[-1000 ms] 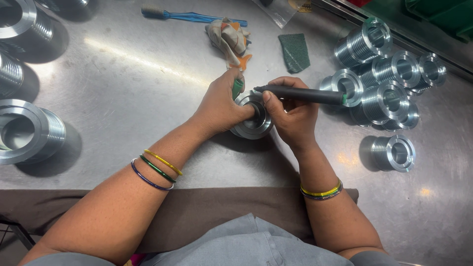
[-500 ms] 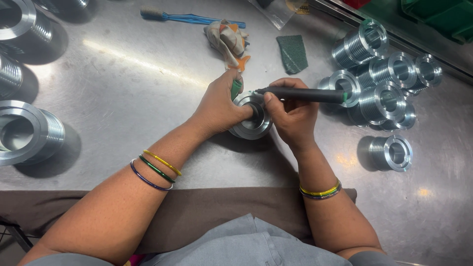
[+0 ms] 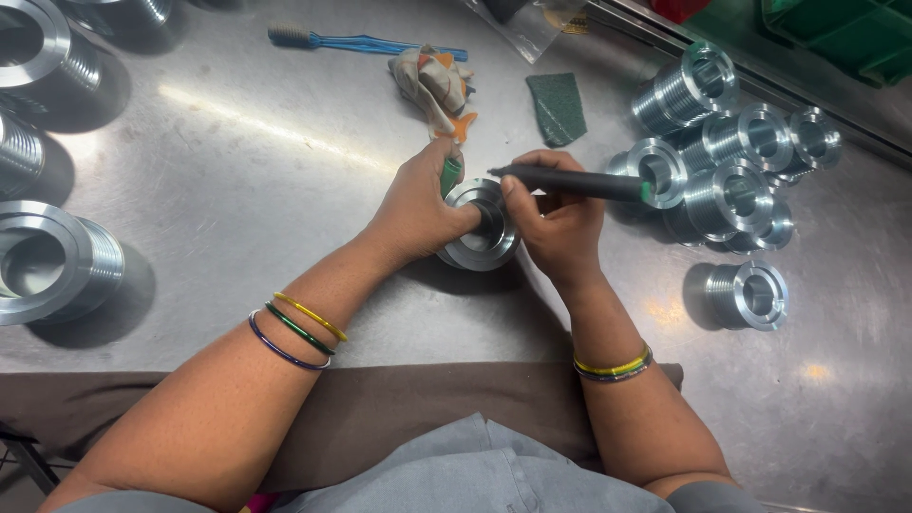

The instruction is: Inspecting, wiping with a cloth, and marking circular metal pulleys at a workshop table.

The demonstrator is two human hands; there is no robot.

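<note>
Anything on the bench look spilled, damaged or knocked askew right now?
Nothing stands out. The left hand steadies the metal pulley upright while the right hand holds the black tool at its bore. The finished pulleys lie loosely clustered; no spill shows.

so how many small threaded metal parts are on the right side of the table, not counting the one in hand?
6 visible: five clustered by the tool tip at, one apart nearer the table edge. More may hide behind the cluster.
</note>
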